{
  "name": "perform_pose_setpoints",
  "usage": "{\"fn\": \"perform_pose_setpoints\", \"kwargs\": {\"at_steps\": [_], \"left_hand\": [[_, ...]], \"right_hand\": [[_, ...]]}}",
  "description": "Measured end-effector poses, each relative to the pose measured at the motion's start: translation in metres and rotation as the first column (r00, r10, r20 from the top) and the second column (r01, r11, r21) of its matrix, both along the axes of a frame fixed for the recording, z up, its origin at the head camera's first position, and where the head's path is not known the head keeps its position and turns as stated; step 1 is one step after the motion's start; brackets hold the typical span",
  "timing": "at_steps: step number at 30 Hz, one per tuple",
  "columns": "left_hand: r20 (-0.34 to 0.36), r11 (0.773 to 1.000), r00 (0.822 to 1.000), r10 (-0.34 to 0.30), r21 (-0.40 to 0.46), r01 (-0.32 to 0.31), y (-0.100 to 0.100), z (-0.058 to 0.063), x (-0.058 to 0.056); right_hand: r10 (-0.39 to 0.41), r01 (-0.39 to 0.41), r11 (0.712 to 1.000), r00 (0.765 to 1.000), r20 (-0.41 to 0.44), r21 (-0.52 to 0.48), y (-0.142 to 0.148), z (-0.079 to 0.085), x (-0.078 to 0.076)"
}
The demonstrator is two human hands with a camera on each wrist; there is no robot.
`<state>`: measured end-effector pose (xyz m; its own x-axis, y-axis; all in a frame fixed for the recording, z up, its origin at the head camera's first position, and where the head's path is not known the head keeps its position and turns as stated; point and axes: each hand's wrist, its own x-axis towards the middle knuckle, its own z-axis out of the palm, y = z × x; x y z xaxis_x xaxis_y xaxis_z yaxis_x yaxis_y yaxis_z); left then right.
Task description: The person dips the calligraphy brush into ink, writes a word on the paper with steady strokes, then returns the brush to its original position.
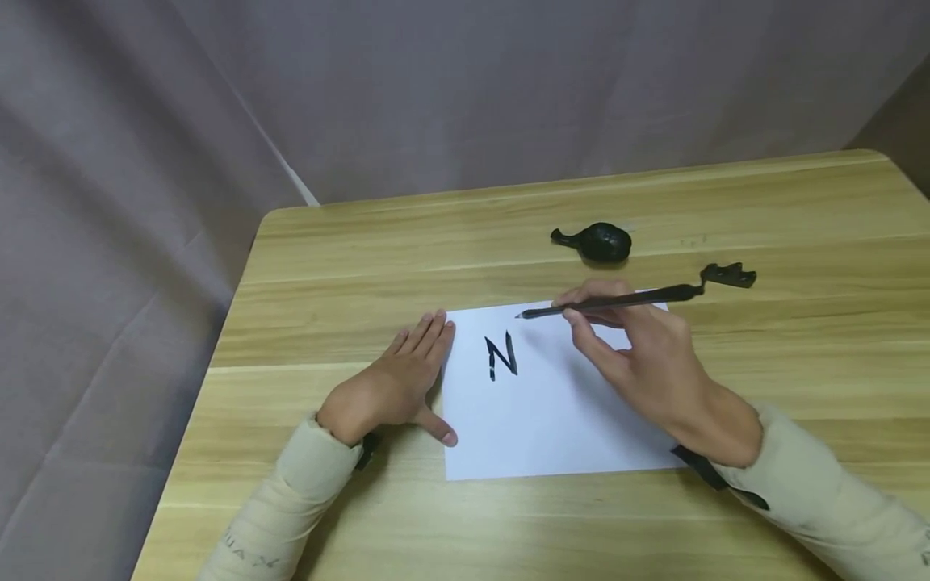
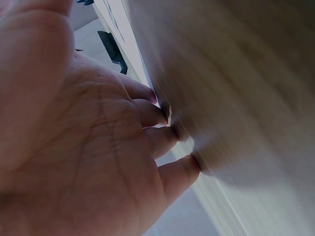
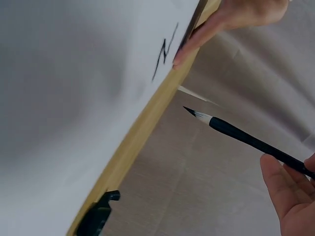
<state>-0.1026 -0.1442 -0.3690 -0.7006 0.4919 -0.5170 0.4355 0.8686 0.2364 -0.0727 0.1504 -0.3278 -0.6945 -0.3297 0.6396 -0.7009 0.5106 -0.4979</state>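
My right hand (image 1: pixel 650 359) pinches a black-handled writing brush (image 1: pixel 610 303) between thumb and fingers. Its pointed tip, dark at the end and white near the handle in the right wrist view, hangs over the upper part of a white sheet of paper (image 1: pixel 538 428). Left of the tip, a black letter N (image 1: pixel 501 355) is painted on the sheet. My left hand (image 1: pixel 400 383) lies spread on the sheet's left side, fingertips and thumb at its edge. In the left wrist view, the fingertips (image 2: pixel 182 172) press down on the tabletop.
Behind the paper lies a black gourd-shaped object (image 1: pixel 605 243) with a narrow neck. A small black piece with a notched edge (image 1: pixel 730 275), like a brush rest, is beyond the brush's handle end. The wooden table (image 1: pixel 349 266) reaches back to grey curtains (image 1: pixel 508 89).
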Motion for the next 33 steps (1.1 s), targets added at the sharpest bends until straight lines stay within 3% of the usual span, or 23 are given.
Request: {"fn": "perform_pose_setpoints", "kwargs": {"at_steps": [14, 22, 33], "left_hand": [[0.011, 1.0, 1.0, -0.009, 0.027, 0.009, -0.008, -0.003, 0.002], [0.018, 0.999, 0.999, -0.029, 0.029, 0.029, -0.007, -0.003, -0.004], [0.02, 0.999, 0.999, -0.031, 0.014, 0.03, -0.004, -0.004, -0.006]], "right_hand": [[0.015, -0.015, 0.997, 1.0, 0.0, -0.071, -0.004, -0.025, -0.002], [-0.018, 0.02, 0.998, 0.999, 0.038, -0.052, -0.004, -0.027, -0.001], [-0.02, 0.021, 0.998, 1.0, 0.025, -0.061, -0.002, -0.029, -0.001]]}}
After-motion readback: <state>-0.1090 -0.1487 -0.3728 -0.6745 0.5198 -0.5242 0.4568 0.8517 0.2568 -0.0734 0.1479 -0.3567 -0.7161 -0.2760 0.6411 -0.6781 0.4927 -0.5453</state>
